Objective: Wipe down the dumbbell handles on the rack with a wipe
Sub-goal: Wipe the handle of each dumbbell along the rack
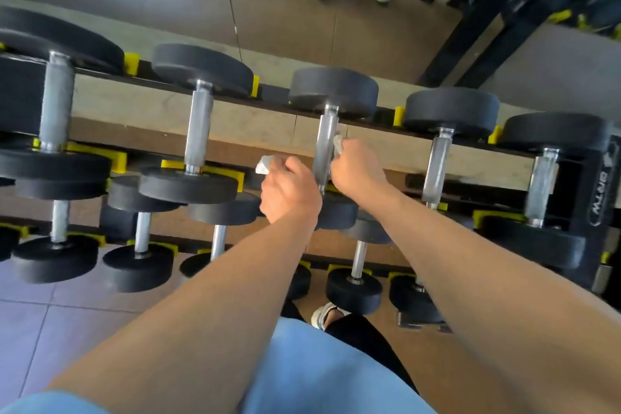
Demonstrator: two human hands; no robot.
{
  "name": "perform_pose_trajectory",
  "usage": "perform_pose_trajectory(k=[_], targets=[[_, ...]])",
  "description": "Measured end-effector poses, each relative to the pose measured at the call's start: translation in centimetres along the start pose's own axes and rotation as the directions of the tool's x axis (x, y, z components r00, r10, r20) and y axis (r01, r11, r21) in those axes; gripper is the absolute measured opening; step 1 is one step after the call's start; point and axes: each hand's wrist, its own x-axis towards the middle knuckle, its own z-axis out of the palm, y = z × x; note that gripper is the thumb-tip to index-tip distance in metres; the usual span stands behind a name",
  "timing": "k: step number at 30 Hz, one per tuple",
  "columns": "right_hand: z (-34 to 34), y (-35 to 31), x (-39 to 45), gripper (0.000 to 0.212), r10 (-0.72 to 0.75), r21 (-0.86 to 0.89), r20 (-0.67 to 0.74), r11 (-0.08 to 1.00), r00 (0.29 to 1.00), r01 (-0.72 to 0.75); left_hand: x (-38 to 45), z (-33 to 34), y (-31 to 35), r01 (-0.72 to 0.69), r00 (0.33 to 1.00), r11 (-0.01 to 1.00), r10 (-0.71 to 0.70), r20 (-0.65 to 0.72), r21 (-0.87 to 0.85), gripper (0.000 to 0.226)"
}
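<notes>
Right hand (358,166) presses a white wipe (337,144) against the middle dumbbell handle (325,144); left hand (289,191) clutches another wipe (263,166) just beside it.

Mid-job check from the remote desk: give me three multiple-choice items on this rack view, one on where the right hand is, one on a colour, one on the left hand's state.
1. Where is the right hand?
A. On the floor tiles
B. At the handle of the third top-row dumbbell from the left
C. On a lower-row dumbbell

2. What colour are the rack cradles?
A. Red
B. Yellow
C. Blue

3. What is the left hand doing?
A. Hanging flat and open
B. Lifting a dumbbell
C. Gripping a white wipe

Answers: 1 B, it presses a wipe piece against that handle. 2 B, yellow blocks flank each dumbbell head. 3 C, white material pokes out of its curled fingers.
</notes>
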Motion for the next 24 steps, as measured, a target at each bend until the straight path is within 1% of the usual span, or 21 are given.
perform_pose_trajectory(k=[2, 3, 4, 5, 6, 7, 8, 9, 10, 11, 12, 13, 14, 16, 18, 19, 20, 21, 22, 23, 24], targets=[[-0.5, 1.0, -0.6, 0.009, -0.045, -0.239, 0.225, 0.966, 0.973, 0.100, 0.1, -0.1, 0.0, 0.000, 1.000, 1.000, 0.000, 0.009, 0.000, 0.027], [-1.0, 1.4, -0.8, 0.007, -0.032, -0.308, 0.328, 0.941, 0.944, 0.139, 0.1, -0.2, 0.0, 0.004, 1.000, 1.000, -0.004, 0.015, 0.005, 0.026], [-1.5, 1.8, -0.5, 0.006, -0.014, -0.298, 0.374, 0.945, 0.927, 0.135, 0.1, -0.2, 0.0, 0.009, 1.000, 1.000, -0.009, 0.026, 0.007, 0.026], [-2.0, 2.0, 0.2, 0.007, 0.029, -0.187, 0.355, 0.982, 0.935, 0.040, 0.0, -0.2, 0.0, 0.017, 0.999, 1.000, -0.017, 0.036, 0.006, 0.027], [-2.4, 2.0, 1.2, 0.011, 0.115, 0.018, 0.292, 0.992, 0.950, -0.126, 0.0, -0.2, 0.0, 0.026, 0.999, 1.000, -0.026, 0.043, 0.000, 0.027], [-2.7, 1.9, 2.4, 0.017, 0.230, 0.249, 0.206, 0.927, 0.951, -0.279, 0.1, -0.2, 0.0, 0.032, 0.998, 0.999, -0.032, 0.045, -0.008, 0.026], [-2.8, 1.6, 3.5, 0.024, 0.329, 0.419, 0.126, 0.837, 0.936, -0.351, 0.1, -0.2, 0.0, 0.032, 0.999, 0.999, -0.031, 0.044, -0.015, 0.026], [-2.7, 0.9, 4.1, 0.028, 0.372, 0.498, 0.071, 0.790, 0.925, -0.356, 0.2, -0.2, 0.1, 0.030, 0.999, 0.999, -0.029, 0.041, -0.020, 0.025], [-2.3, 0.2, 4.3, 0.029, 0.363, 0.501, 0.044, 0.798, 0.931, -0.335, 0.2, -0.2, 0.1, 0.027, 0.999, 0.999, -0.026, 0.039, -0.024, 0.025], [-1.7, -0.5, 4.1, 0.028, 0.306, 0.411, 0.020, 0.865, 0.952, -0.287, 0.2, -0.2, 0.2, 0.026, 0.999, 0.999, -0.025, 0.037, -0.025, 0.026], [-1.4, -1.0, 3.1, 0.028, 0.227, 0.261, 0.000, 0.940, 0.974, -0.219, 0.1, -0.3, 0.3, 0.029, 0.999, 0.999, -0.028, 0.035, -0.021, 0.026], [-1.1, -1.1, 1.8, 0.027, 0.142, 0.112, 0.001, 0.984, 0.990, -0.141, 0.1, -0.3, 0.2, 0.035, 0.999, 0.999, -0.034, 0.032, -0.014, 0.027], [-0.8, -0.8, 0.6, 0.026, 0.073, -0.012, 0.050, 0.997, 0.996, -0.073, 0.1, -0.3, 0.1, 0.037, 0.999, 0.999, -0.037, 0.028, -0.009, 0.027], [-0.5, 0.6, -1.7, 0.019, 0.019, -0.182, 0.234, 0.983, 0.972, 0.024, 0.2, -0.3, 0.1, 0.034, 0.999, 0.999, -0.034, 0.028, -0.003, 0.025], [-1.1, 1.8, -2.4, 0.012, 0.006, -0.248, 0.347, 0.965, 0.938, 0.085, 0.3, -0.3, 0.1, 0.033, 0.999, 0.999, -0.033, 0.032, 0.003, 0.023], [-1.8, 2.1, -2.1, 0.011, -0.004, -0.215, 0.370, 0.973, 0.929, 0.090, 0.2, -0.3, 0.2, 0.031, 0.999, 1.000, -0.031, 0.031, 0.003, 0.023], [-2.6, 1.9, -1.8, 0.012, 0.000, -0.170, 0.360, 0.983, 0.933, 0.066, 0.1, -0.3, 0.3, 0.027, 0.999, 1.000, -0.027, 0.030, 0.002, 0.024], [-3.1, 2.0, -0.9, 0.013, 0.027, -0.086, 0.293, 0.996, 0.956, -0.001, 0.0, -0.3, 0.3, 0.024, 0.999, 1.000, -0.024, 0.030, 0.002, 0.023], [-3.5, 2.0, 0.4, 0.013, 0.123, 0.066, 0.197, 0.988, 0.973, -0.138, 0.0, -0.3, 0.2, 0.024, 0.999, 1.000, -0.024, 0.028, 0.000, 0.023], [-3.8, 1.9, 1.9, 0.016, 0.243, 0.265, 0.123, 0.926, 0.962, -0.267, 0.0, -0.3, 0.2, 0.027, 0.999, 1.000, -0.027, 0.025, -0.007, 0.022], [-4.0, 1.3, 2.9, 0.022, 0.359, 0.444, 0.121, 0.814, 0.926, -0.374, 0.0, -0.4, 0.2, 0.031, 0.999, 0.999, -0.030, 0.024, -0.014, 0.021]])
